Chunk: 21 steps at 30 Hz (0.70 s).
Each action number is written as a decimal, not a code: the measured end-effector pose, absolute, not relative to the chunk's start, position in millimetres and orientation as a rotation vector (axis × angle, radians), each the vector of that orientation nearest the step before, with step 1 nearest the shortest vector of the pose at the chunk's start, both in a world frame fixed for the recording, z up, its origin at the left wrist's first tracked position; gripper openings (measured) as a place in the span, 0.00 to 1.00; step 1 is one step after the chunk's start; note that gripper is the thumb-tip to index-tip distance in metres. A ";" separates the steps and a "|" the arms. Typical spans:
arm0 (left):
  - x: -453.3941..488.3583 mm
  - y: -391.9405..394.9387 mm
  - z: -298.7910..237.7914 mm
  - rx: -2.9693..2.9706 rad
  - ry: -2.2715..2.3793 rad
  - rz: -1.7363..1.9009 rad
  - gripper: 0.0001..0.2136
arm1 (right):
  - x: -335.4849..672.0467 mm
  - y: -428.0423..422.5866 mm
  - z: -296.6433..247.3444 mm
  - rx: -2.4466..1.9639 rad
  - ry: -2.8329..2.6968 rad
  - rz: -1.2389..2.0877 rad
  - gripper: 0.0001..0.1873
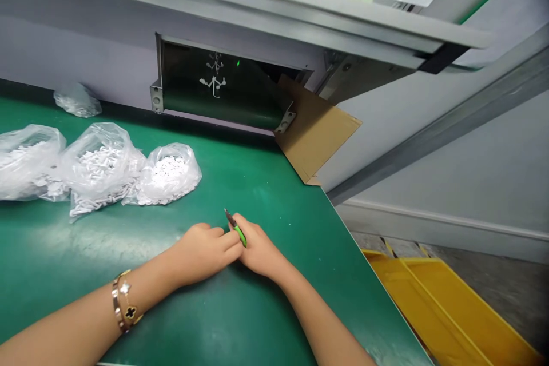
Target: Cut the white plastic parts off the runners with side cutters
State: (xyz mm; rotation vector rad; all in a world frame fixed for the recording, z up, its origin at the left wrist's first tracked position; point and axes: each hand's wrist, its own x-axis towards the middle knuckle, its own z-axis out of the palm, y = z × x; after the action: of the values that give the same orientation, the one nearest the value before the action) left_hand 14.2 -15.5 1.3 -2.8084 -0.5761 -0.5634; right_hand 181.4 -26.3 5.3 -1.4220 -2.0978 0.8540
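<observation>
My right hand (257, 250) is shut on a slim green tool with a dark pointed tip (237, 229), which angles up and away from me. My left hand (201, 254) lies against it with curled fingers, touching my right hand and close to the tool. Both rest on a green work mat (274, 194). Several clear plastic bags of small white parts lie to the left: one at the edge (26, 163), one in the middle (100, 160), and one nearer my hands (167, 174). Gold bracelets (122, 303) circle my left wrist.
A crumpled clear bag (77, 100) lies at the mat's far edge. Behind it, a machine has a dark rectangular opening (223, 86), with a cardboard sheet (315, 131) beside it. Yellow bins (429, 309) sit on the floor below the mat's right edge.
</observation>
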 end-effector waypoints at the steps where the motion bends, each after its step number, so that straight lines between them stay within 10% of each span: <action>1: 16.3 -15.3 -1.1 -2.847 -0.630 -0.574 0.06 | 181.8 -26.6 3.3 -1.393 -2.121 0.856 0.04; 21: 18.0 32.9 -17.1 -2.816 -1.879 -0.894 0.08 | 94.5 294.3 108.7 -1.783 -1.893 0.041 0.17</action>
State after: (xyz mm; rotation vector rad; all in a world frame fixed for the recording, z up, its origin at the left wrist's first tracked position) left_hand 18.0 32.9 -17.1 -2.8157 -1.8790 -0.8944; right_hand 94.5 294.3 108.7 -1.7830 -1.8934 0.0406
